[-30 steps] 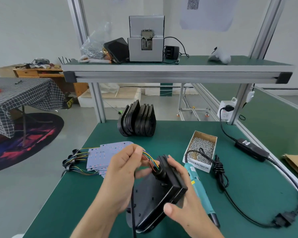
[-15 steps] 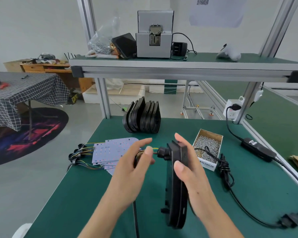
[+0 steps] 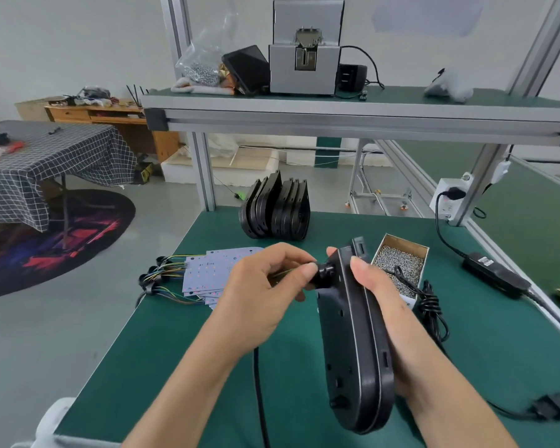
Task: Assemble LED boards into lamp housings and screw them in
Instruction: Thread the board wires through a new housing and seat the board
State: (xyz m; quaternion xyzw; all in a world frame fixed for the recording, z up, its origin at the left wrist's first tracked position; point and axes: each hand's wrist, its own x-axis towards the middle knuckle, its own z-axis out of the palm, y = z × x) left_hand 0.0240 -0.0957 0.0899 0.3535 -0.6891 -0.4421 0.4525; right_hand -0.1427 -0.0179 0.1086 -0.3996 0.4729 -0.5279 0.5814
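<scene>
A black lamp housing (image 3: 353,344) stands on edge above the green bench, and my right hand (image 3: 379,305) grips it from the right side. My left hand (image 3: 262,292) pinches the black cable gland (image 3: 324,275) on the housing's left face, with coloured wires inside the curled fingers. A black cable (image 3: 258,389) hangs down from that hand. A fan of white LED boards (image 3: 207,270) with coloured wire tails lies on the bench to the left. Several black housings (image 3: 277,210) stand upright in a row at the back.
A cardboard box of screws (image 3: 401,263) sits right of the housing, next to a coiled black cord (image 3: 430,305) and a power adapter (image 3: 495,274). An aluminium shelf (image 3: 353,116) carrying a grey screw feeder (image 3: 304,53) spans overhead. The bench's left edge (image 3: 143,315) drops to the floor.
The housing has turned from lying tilted to standing on edge. My left hand, whose fingers opened half a second ago, has closed on the cable gland. The view came closer.
</scene>
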